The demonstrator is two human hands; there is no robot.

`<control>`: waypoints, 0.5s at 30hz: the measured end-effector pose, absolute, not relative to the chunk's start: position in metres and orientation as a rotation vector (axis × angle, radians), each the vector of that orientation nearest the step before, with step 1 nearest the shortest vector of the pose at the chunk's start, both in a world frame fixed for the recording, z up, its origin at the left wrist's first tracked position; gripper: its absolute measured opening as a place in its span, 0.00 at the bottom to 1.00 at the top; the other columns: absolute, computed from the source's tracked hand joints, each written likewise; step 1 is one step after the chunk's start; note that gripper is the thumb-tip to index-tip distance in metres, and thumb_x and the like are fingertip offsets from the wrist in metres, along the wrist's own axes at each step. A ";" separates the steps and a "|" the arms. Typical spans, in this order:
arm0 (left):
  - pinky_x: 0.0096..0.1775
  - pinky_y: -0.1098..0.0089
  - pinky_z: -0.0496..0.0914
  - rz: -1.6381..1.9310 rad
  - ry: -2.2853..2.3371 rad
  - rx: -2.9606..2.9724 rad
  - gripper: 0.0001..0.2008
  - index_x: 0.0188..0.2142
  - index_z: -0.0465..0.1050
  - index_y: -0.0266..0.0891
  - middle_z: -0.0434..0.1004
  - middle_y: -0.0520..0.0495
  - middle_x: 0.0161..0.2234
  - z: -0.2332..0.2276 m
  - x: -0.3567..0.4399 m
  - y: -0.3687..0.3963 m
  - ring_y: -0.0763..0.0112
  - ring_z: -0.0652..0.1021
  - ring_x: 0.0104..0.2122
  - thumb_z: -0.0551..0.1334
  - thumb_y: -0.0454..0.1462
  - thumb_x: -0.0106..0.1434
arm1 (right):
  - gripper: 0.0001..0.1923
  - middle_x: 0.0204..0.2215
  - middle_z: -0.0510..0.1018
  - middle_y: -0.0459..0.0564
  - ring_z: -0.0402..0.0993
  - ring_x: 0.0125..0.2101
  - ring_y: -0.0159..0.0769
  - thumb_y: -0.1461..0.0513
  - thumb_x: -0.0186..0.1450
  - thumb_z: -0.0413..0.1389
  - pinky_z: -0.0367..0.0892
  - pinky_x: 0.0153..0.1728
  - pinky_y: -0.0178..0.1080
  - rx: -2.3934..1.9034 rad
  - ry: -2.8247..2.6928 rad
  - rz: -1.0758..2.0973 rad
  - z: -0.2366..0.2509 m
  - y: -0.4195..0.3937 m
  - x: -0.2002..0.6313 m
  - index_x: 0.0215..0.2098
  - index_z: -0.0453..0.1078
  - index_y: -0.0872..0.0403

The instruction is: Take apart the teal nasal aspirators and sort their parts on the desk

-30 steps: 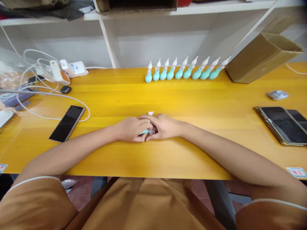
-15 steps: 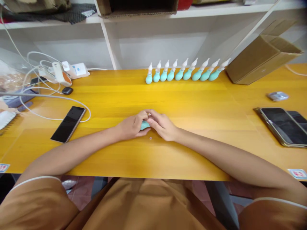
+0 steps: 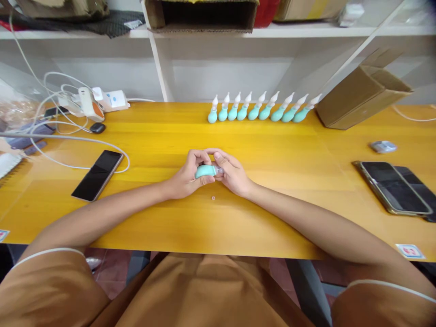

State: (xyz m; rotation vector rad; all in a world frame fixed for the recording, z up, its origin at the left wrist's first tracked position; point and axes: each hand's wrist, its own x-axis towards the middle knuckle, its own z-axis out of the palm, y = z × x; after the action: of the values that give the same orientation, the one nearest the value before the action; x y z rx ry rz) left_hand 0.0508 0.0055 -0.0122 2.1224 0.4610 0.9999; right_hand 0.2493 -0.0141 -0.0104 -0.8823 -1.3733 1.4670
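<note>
Bulb (image 3: 205, 171), turquoise: over the tabletop (image 3: 163, 227), between both hands, long axis crosswise, clear neck (image 3: 220, 170) pointing right. Left hand (image 3: 189, 176): nearer its body, grasping it. Right hand (image 3: 237, 176): curled beside the neck; grip cannot be told.

The held bulb (image 3: 205, 171) is rocking a minty turquoise while its nozzle (image 3: 220, 170) is going see-through, and the lined-up bulbs (image 3: 253, 114) are pretty much matching, just with whitish tips (image 3: 262, 97). Table (image 3: 153, 222) is glowing yellow-orange with streaky wood grain, ngl. Shirt (image 3: 204, 290) is running brown with white trim (image 3: 61, 249). Phone (image 3: 97, 176) at left is showing plain black, the carton (image 3: 354, 100) is doing kraft brown, the shelf (image 3: 289, 31) is going white, and the right-hand sticker (image 3: 410, 250) is mixing white, blue and red.
</note>
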 end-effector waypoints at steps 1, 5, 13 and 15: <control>0.47 0.62 0.78 0.986 0.471 2.084 0.23 0.55 0.51 0.50 0.71 0.43 0.52 -0.011 0.051 0.006 0.63 0.78 0.50 0.59 0.59 0.79 | 0.29 0.24 0.54 0.37 0.49 0.21 0.32 0.37 0.76 0.53 0.53 0.23 0.36 -0.866 -1.347 1.464 -0.008 -0.013 0.250 0.59 0.70 0.49; 0.45 0.64 0.76 0.999 0.576 2.060 0.27 0.58 0.55 0.49 0.73 0.45 0.50 -0.010 0.046 0.022 0.65 0.77 0.44 0.67 0.56 0.75 | 0.28 0.22 0.54 0.36 0.51 0.19 0.33 0.38 0.79 0.49 0.57 0.24 0.37 -0.888 -1.461 1.261 0.011 -0.003 0.266 0.59 0.71 0.50; 0.62 0.56 0.71 0.961 1.255 2.244 0.09 0.48 0.79 0.42 0.71 0.46 0.49 -0.013 0.025 0.065 0.59 0.74 0.54 0.72 0.38 0.70 | 0.23 0.38 0.87 0.66 0.84 0.37 0.55 0.57 0.83 0.43 0.67 0.38 0.46 -1.612 -2.541 -0.036 0.048 0.044 0.268 0.61 0.74 0.61; 0.56 0.60 0.73 0.984 1.255 2.227 0.09 0.49 0.79 0.43 0.71 0.48 0.47 -0.014 0.022 0.068 0.63 0.75 0.49 0.71 0.36 0.70 | 0.22 0.40 0.87 0.72 0.85 0.40 0.59 0.61 0.82 0.43 0.67 0.38 0.47 -1.617 -2.659 -0.166 0.045 0.054 0.251 0.60 0.74 0.64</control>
State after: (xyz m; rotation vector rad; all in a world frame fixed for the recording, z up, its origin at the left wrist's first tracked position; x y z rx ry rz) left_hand 0.0219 0.0683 -0.0136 2.2267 1.2553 0.9845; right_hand 0.2509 0.0535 0.0450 -1.6170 -2.6593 -0.1664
